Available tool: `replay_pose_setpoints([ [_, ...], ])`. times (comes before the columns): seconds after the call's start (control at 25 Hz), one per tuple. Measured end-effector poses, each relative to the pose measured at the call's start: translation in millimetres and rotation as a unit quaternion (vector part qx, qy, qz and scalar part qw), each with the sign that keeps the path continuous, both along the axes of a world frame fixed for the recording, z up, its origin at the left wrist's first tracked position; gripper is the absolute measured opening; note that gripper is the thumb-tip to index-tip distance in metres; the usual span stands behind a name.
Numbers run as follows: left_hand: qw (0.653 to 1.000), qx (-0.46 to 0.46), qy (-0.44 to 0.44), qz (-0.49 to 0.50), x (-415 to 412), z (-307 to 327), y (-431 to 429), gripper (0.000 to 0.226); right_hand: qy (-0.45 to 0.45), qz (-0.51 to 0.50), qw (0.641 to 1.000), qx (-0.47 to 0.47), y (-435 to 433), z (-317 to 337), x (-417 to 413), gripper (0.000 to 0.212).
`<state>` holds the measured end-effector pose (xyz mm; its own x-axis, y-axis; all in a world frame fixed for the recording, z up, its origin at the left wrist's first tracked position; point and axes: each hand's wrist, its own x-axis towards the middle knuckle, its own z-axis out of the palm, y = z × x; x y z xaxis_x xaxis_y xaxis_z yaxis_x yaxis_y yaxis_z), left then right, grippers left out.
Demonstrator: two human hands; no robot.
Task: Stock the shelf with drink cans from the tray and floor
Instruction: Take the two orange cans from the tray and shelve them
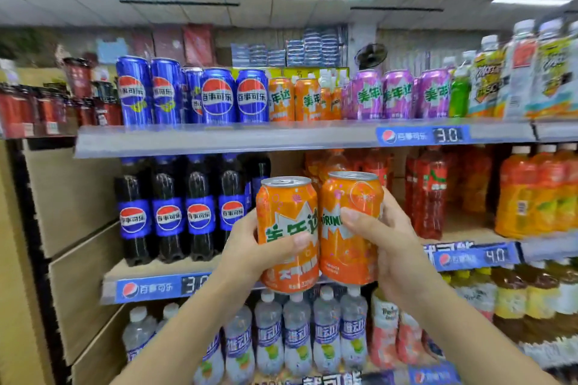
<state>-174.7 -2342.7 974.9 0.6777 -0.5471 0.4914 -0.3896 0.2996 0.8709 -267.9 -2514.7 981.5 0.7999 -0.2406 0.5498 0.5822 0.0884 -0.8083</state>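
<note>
- L hand (250,247): grasps an upright orange Mirinda can (287,234), thumb across the label.
- R hand (387,241): grasps a second orange Mirinda can (350,228), upright, thumb on its front.
- The 2 cans touch side by side, held in front of the middle shelf (150,275), below the top shelf (281,136).
- Top shelf, L to R: blue Pepsi cans (219,97), orange Mirinda row (294,100), purple Mirinda cans (397,95).
- Middle shelf: Pepsi bottles (169,212) at L.
</note>
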Motion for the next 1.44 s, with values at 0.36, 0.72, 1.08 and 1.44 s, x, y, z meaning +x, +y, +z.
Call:
replay_pose_setpoints([
  [0.36,0.979,-0.071,-0.176,0.071,64,108,-25,0.073,-0.087,-0.110,0.989,-0.050,-6,105,52,0.059],
  [0.72,0.945,-0.018,-0.268,0.186,110,179,-60,0.059,-0.117,-0.229,0.961,-0.104,-41,177,118,0.062],
  [1.08,0.934,0.037,-0.281,0.217,148,195,-96,0.044,-0.058,-0.263,0.952,-0.149,-93,188,181,0.079],
  [1.44,0.936,0.055,-0.246,0.246,162,198,-113,0.042,-0.001,-0.216,0.960,-0.180,-108,186,210,0.089],
])
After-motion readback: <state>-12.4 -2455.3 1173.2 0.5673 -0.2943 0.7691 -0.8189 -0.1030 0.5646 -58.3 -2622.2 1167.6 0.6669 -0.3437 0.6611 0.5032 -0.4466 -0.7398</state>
